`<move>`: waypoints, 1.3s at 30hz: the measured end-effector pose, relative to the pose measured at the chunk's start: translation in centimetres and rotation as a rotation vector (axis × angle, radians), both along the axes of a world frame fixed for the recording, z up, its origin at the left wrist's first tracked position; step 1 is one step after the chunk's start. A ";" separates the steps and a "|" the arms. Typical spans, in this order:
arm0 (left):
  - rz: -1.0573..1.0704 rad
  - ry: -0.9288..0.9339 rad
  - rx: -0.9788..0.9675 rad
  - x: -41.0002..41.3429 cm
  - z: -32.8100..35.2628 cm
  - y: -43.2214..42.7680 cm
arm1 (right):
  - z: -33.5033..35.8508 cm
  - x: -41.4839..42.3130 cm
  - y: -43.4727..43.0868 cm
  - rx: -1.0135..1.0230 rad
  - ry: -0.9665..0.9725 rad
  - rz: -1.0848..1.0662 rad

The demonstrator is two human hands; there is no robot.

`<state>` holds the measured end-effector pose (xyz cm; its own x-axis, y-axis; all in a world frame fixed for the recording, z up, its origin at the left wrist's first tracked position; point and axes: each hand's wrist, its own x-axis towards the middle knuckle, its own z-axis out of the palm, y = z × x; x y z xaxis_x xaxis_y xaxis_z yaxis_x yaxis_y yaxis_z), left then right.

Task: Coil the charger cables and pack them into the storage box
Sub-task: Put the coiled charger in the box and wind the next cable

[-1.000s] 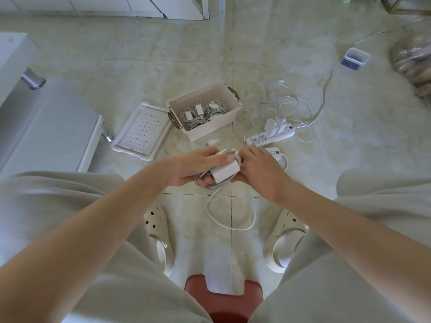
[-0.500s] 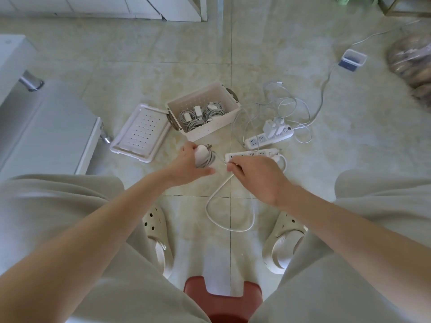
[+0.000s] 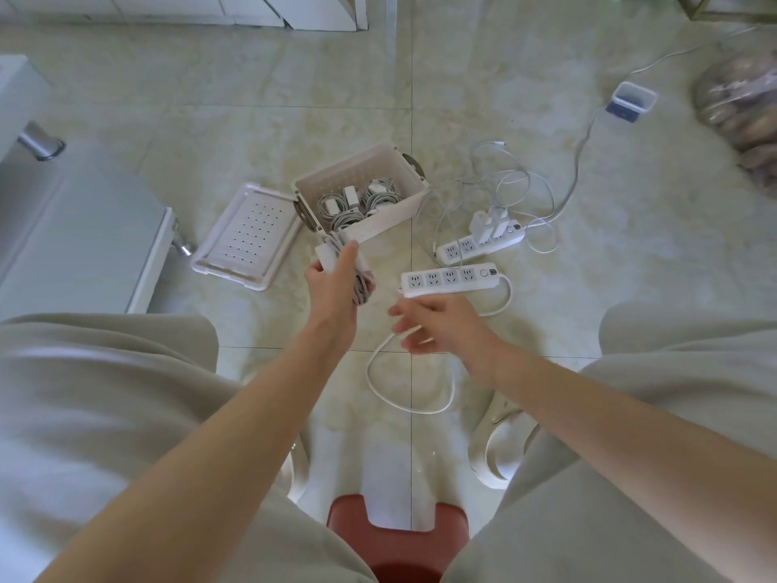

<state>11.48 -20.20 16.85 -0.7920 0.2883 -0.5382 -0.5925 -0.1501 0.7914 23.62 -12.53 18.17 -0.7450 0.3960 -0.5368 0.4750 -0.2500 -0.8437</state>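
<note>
My left hand grips a coiled charger, fingers and thumb curled round its white adapter block and the grey loops of cable wound against it. I hold it in the air just in front of the near wall of the storage box, not over the opening. The white box stands open on the tiled floor, and several coiled chargers already lie on its bottom, packed side by side. Its perforated lid lies flat on the floor, just beside the box on the left.

My right hand is lower and nearer to me, fingers loosely spread and holding nothing. It is blurred, and I cannot tell whether the fingertips touch the thick white cord that loops across the floor beneath them. That cord belongs to the near power strip, which lies just beyond my right hand with all its sockets free. A second power strip lies behind it, with white adapters plugged in upright. Thin loose cables trail from them in a tangle to the right of the box.

Further right, a small clear container sits on the floor, well apart from everything else. I sit on a red stool, with one pale slipper showing beside my right knee.
</note>
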 end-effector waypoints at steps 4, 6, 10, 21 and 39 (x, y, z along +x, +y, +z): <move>-0.051 0.101 -0.044 0.0 1.0 -0.1 | 1.2 -0.3 1.5 -0.527 0.140 -0.399; -0.105 0.153 -0.122 0.1 1.0 -0.1 | 1.3 -0.3 1.6 -0.636 0.197 -0.541; -0.149 0.191 -0.162 0.5 0.7 0.1 | 0.9 -0.5 1.4 -0.731 0.287 -0.664; -0.459 0.737 -0.134 3.9 1.6 0.0 | 0.8 -0.7 0.3 -1.021 -0.051 -0.432; -0.603 0.642 -0.083 4.9 2.5 -0.8 | 1.4 -0.9 2.1 -0.677 0.149 -0.249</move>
<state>16.35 -21.05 19.34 -0.6742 0.7343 -0.0796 0.0105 0.1172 0.9930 22.74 -10.47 19.59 -0.7603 0.1803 -0.6241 0.2289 -0.8247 -0.5172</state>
